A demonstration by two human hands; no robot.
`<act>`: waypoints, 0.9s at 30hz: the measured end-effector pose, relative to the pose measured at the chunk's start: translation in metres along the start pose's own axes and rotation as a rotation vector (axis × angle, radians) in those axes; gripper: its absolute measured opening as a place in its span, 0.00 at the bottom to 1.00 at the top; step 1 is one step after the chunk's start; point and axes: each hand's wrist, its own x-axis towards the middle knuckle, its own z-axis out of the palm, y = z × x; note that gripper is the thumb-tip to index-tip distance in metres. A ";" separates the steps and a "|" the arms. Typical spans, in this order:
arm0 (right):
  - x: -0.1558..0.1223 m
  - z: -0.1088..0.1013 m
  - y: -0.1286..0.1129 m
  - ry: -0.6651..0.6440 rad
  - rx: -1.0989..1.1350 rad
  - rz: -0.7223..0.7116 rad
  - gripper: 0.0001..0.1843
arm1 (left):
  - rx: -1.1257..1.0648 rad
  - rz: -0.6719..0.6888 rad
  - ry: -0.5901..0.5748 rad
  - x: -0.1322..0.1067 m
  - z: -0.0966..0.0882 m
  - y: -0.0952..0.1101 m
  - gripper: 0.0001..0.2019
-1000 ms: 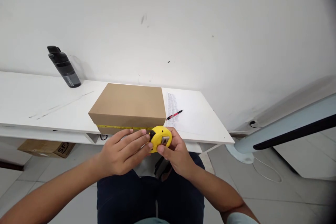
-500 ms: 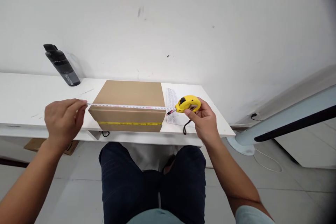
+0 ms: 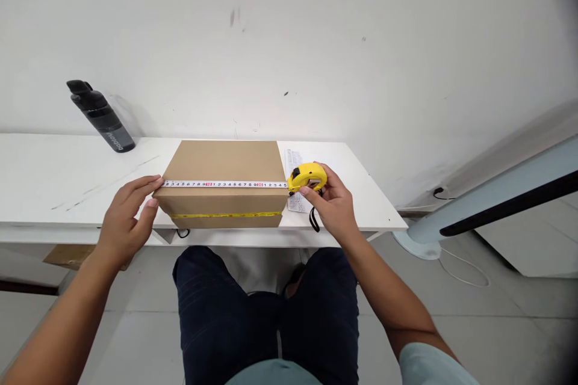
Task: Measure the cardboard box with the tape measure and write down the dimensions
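Tape (image 3: 308, 176) sat grasped in right hand (image 3: 334, 204), at right edge of box (image 3: 226, 159); blade (image 3: 230, 184) ran across box top, near front edge; left hand (image 3: 130, 216) met blade's left end, whether pinching could not tell; box lay on desk (image 3: 67, 174), paper (image 3: 298, 204) to right, bottle (image 3: 102, 117) farther left

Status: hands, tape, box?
Left hand at left end of blade; right hand gripping tape measure. Blade across top of cardboard box. Tape measure partly hides written sheet.

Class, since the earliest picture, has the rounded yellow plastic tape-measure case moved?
Yes: against the brown cardboard box, the yellow case has moved rightward and farther forward, to the box's right end.
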 end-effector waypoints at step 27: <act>-0.003 -0.006 0.008 0.004 -0.065 0.013 0.40 | 0.083 -0.038 0.021 0.001 -0.001 0.003 0.17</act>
